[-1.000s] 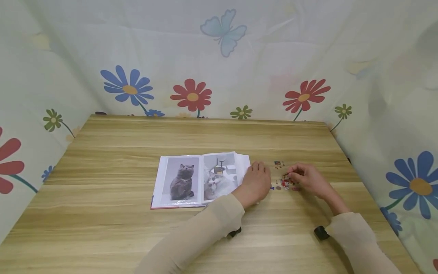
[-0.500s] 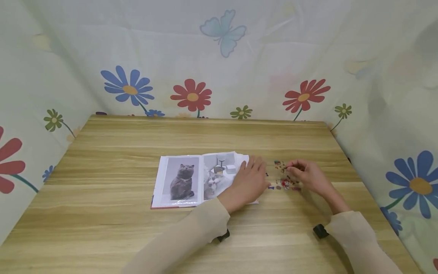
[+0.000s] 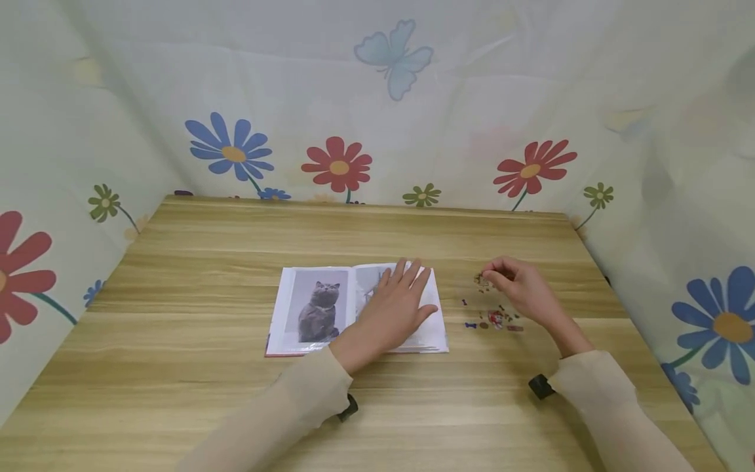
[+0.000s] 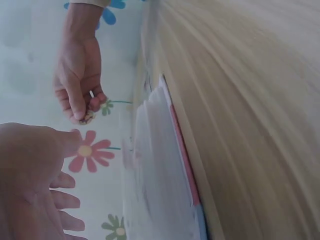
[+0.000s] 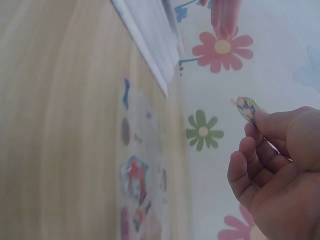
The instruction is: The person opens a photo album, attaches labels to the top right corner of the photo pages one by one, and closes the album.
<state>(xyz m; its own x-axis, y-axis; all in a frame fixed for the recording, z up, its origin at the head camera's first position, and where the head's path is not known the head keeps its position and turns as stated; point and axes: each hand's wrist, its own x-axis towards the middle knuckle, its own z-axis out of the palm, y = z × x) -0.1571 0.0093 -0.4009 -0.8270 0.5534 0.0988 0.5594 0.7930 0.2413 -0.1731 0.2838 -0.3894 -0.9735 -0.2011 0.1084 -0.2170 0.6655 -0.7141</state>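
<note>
A photo album (image 3: 435, 328) lies spread on the table, its left page showing a photo of a grey cat (image 3: 319, 313). Over the right page, my left hand (image 3: 389, 314) is held with straight, spread fingers, covering most of the photo there. My right hand (image 3: 525, 292) pinches a small patterned sticker (image 5: 246, 108) between thumb and forefinger, raised above the table. Below it and to the left lies a clear sticker sheet (image 3: 497, 320) with several small colourful stickers, including a red and white figure and a blue bone. The right wrist view shows the sheet blurred.
The wood-grain table (image 3: 236, 406) runs back to a curtain (image 3: 283, 78) printed with flowers and a butterfly, which also hangs at both sides. Black straps (image 3: 541, 387) show at both sleeve cuffs.
My left hand has moved left from the sheet's edge onto the album's right page, fingers spreading. My right hand has lifted the sticker off the sheet and moved slightly up and left.
</note>
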